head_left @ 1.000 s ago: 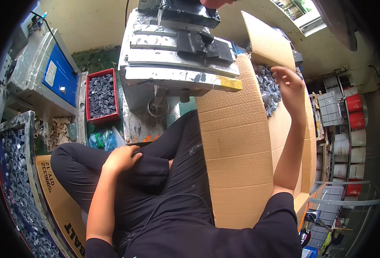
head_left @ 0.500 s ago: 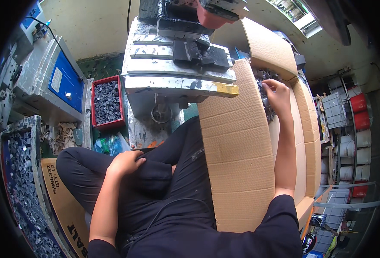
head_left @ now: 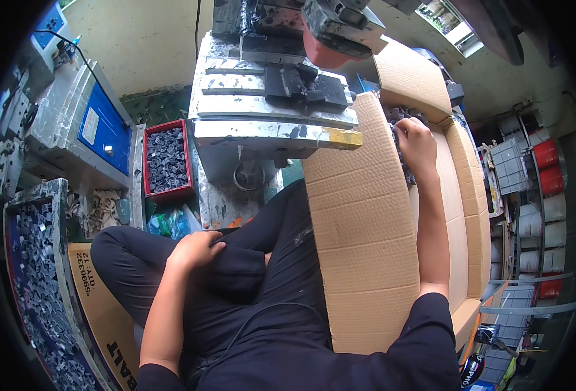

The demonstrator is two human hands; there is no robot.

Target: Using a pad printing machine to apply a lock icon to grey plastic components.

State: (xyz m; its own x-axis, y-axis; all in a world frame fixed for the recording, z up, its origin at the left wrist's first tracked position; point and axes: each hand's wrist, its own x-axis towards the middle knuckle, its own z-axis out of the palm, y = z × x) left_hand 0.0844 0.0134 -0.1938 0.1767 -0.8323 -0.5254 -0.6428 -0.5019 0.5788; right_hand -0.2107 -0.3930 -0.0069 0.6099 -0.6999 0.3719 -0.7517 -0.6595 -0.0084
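Observation:
My right hand (head_left: 416, 144) reaches into the open cardboard box (head_left: 366, 260) on my right. Its fingers are curled down against a heap of small dark grey plastic parts (head_left: 398, 115); whatever the fingertips hold is hidden. Palm down on my crossed legs rests my left hand (head_left: 198, 249), holding nothing, thumb apart from the fingers. Ahead of me stands a paint-stained machine with a slotted metal table (head_left: 236, 104). A black fixture (head_left: 306, 88) sits on that table, under and left of a pinkish-red pad (head_left: 323, 53).
A red crate (head_left: 166, 159) of dark grey parts stands left of the machine. Farther left is a long tray (head_left: 37, 260) full of similar parts, with a flattened carton (head_left: 99, 306) beside my knee. Shelves with white and red containers (head_left: 545, 159) line the right side.
The machine's pinkish-red pad and its holder appear lower and larger in the picture. My right hand has shifted slightly left with fingers curled further down; my left hand stays on my leg.

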